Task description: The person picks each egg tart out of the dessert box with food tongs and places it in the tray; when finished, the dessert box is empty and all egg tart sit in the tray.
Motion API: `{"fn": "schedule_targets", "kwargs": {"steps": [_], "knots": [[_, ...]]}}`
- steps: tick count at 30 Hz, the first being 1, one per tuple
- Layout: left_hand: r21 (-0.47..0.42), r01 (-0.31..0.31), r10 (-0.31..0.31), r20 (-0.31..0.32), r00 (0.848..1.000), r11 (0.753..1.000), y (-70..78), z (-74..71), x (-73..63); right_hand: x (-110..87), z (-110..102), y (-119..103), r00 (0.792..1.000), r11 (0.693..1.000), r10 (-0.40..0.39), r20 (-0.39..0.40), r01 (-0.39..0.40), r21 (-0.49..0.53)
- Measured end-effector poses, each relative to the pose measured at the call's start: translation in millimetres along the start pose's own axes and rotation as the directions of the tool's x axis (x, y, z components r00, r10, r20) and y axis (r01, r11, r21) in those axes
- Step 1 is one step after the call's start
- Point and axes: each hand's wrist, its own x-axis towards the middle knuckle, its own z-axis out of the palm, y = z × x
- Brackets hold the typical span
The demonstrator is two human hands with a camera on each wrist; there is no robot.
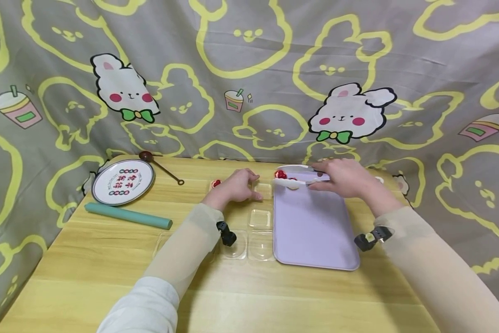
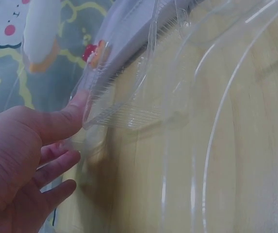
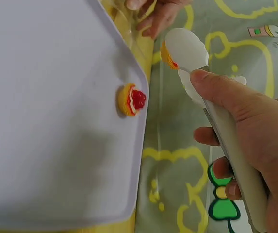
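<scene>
My right hand point(image 1: 346, 178) grips white-tipped tongs point(image 3: 236, 145) over the far end of a lilac tray point(image 1: 316, 226). Between the tong tips sits a small tart with a red topping point(image 1: 280, 174), mostly covered by a tip in the right wrist view. A second red-topped tart point(image 3: 129, 100) lies on the tray near its far edge. My left hand point(image 1: 237, 186) pinches the edge of a clear plastic container point(image 2: 124, 116), thumb on its near side. That container has several square compartments and lies left of the tray.
Beyond the left forearm, another red-topped tart point(image 1: 216, 183) shows beside the left wrist. A green rod point(image 1: 128, 216), a white plate with red characters point(image 1: 123, 182) and a brown long-handled ladle point(image 1: 162, 167) lie at the left. A patterned curtain point(image 1: 274, 83) hangs behind the table.
</scene>
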Motion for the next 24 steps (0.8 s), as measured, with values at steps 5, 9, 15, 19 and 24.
{"fn": "schedule_targets", "kwargs": {"steps": [5,9,15,19,24], "knots": [[-0.009,0.011,-0.011,0.006,1.000,1.000,0.4,-0.6,-0.6,-14.7,-3,13,1.000,1.000,0.025,-0.016,-0.024,0.019],[-0.017,0.020,-0.020,0.010,1.000,1.000,0.4,-0.9,-0.9,-27.0,-7,22,0.997,0.997,0.071,-0.007,-0.071,0.027],[-0.024,0.023,-0.022,0.012,1.000,0.999,1.2,-1.4,-1.5,-43.8,-6,37,0.990,0.990,0.138,0.015,-0.138,0.027],[-0.025,0.019,-0.019,0.012,1.000,1.000,2.2,-1.5,-1.4,-53.9,-1,48,0.987,0.987,0.160,0.016,-0.160,0.016],[-0.013,0.012,-0.012,0.012,1.000,1.000,1.9,-1.2,-1.0,-61.8,8,60,0.982,0.982,0.184,0.039,-0.186,0.032]]}}
